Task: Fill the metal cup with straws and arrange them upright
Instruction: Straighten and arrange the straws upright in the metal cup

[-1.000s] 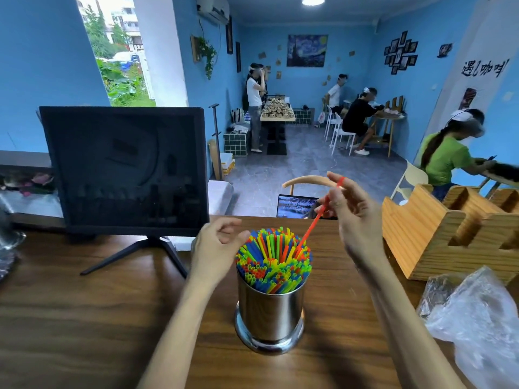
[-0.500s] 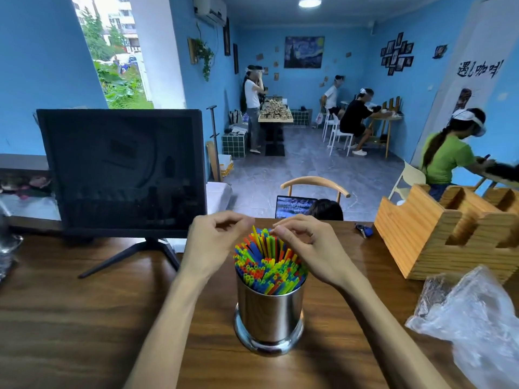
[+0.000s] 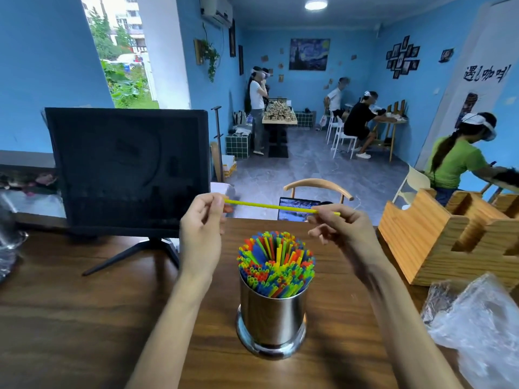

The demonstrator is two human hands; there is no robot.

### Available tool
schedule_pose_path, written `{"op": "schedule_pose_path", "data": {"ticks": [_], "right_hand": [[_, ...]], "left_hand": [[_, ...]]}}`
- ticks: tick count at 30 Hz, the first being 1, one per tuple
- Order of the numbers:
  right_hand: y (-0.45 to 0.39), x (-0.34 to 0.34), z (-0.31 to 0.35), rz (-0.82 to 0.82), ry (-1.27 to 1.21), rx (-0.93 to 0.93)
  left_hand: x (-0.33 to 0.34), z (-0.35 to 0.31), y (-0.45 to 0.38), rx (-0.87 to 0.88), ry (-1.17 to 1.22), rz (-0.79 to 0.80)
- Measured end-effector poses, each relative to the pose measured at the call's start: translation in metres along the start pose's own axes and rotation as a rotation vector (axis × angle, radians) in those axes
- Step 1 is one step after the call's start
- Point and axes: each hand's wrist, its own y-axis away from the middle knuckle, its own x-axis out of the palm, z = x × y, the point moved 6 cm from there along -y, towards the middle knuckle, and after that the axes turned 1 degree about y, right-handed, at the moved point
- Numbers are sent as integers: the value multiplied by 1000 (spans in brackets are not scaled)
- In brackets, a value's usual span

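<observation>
Both your hands have lifted off the bundle: your left hand and right hand now pinch the ends of one thin yellow straw, level at frame centre above the cup. That shiny steel cylinder, packed with upright plastic straws, stands lower centre on the grained wooden table. Crinkled plastic bag lower right; blue walls; wall writing upper right unclear.

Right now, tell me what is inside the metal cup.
The metal cup is packed with upright coloured straws, their open ends showing above the rim. Its wall hides their lower parts and the bottom. Both hands hold a yellow straw above it.
</observation>
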Motion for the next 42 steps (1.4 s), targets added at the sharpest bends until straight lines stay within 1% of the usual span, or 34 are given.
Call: {"op": "schedule_pose_path", "data": {"ticks": [2, 3, 5, 6, 8, 11, 14, 17, 19, 21, 23, 25, 29, 31, 33, 35, 36, 38, 42], "right_hand": [[-4, -5, 2, -93, -92, -19], [-6, -7, 3, -136, -100, -53], [-8, -11, 8, -199, -22, -145], [-9, -12, 11, -215, 38, -185], [-9, -11, 14, -225, 132, -235], [-8, -5, 14, -186, 270, -293], [-5, 11, 9, -66, 463, -311], [1, 28, -8, 82, 650, -257], [4, 36, -19, 165, 708, -229], [4, 39, -25, 206, 775, -282], [4, 38, -28, 203, 801, -302], [1, 39, -30, 224, 835, -282], [1, 39, -28, 241, 890, -245], [1, 38, -27, 242, 893, -233], [1, 38, -28, 248, 901, -225], [1, 37, -28, 244, 903, -214], [1, 37, -28, 242, 897, -213], [2, 38, -28, 247, 879, -202], [1, 40, -28, 258, 880, -173]], "left_hand": [[5, 17, 1, -57, -180, 163], [8, 24, 3, -95, -259, 253], [12, 34, 6, -151, -344, 373], [11, 37, 7, -162, -377, 377], [8, 39, 7, -180, -430, 336], [4, 42, 7, -229, -491, 323], [3, 36, 8, -223, -520, 297], [5, 32, 7, -221, -470, 312], [7, 29, 6, -184, -405, 323], [10, 23, 5, -136, -359, 344], [14, 22, 4, -90, -379, 386], [16, 24, 4, -46, -451, 414], [16, 25, 8, -20, -498, 379], [12, 25, 8, -44, -521, 282], [5, 28, 6, -123, -581, 209], [2, 33, 4, -197, -656, 249], [1, 33, 4, -207, -685, 281], [2, 26, 4, -169, -699, 304], [6, 7, 4, -38, -664, 295]]}}
